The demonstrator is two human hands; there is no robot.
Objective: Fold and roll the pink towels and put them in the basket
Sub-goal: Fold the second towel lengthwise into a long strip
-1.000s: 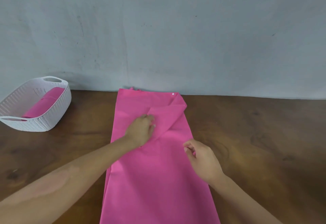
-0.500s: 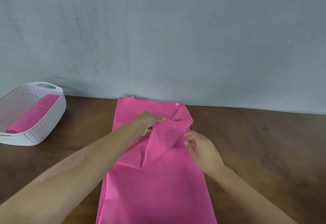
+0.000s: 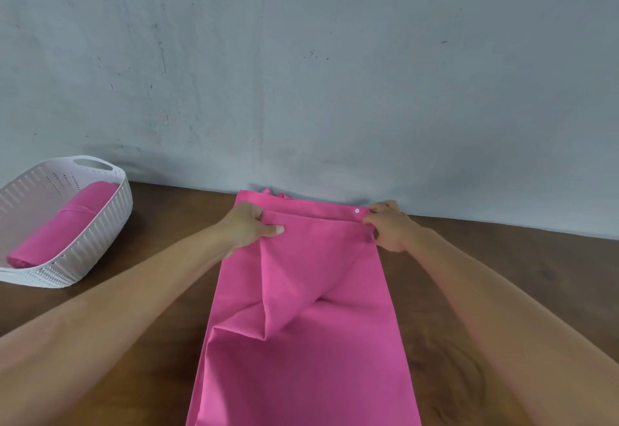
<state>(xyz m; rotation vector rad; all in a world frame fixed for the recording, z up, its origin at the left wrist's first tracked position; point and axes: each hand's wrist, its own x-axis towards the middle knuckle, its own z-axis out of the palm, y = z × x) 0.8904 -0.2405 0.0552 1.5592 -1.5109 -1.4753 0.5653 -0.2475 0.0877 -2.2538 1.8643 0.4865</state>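
A long pink towel [image 3: 301, 358] lies lengthwise on the wooden table [image 3: 502, 291], its far end by the wall. My left hand [image 3: 246, 226] pinches the top layer near the far left corner. My right hand [image 3: 388, 224] pinches the far right corner, beside a small white snap. The top layer is stretched between both hands, with a loose diagonal fold running down the middle. At the left stands a white perforated basket [image 3: 107, 234] holding one rolled pink towel [image 3: 63, 224].
A grey wall [image 3: 335, 73] rises directly behind the table's far edge. Bare wood shows between the basket and the towel and to the right of the towel.
Both hands have carried the folded-over corner flap back toward the wall. The top layer now lies spread across the far end instead of folded diagonally.
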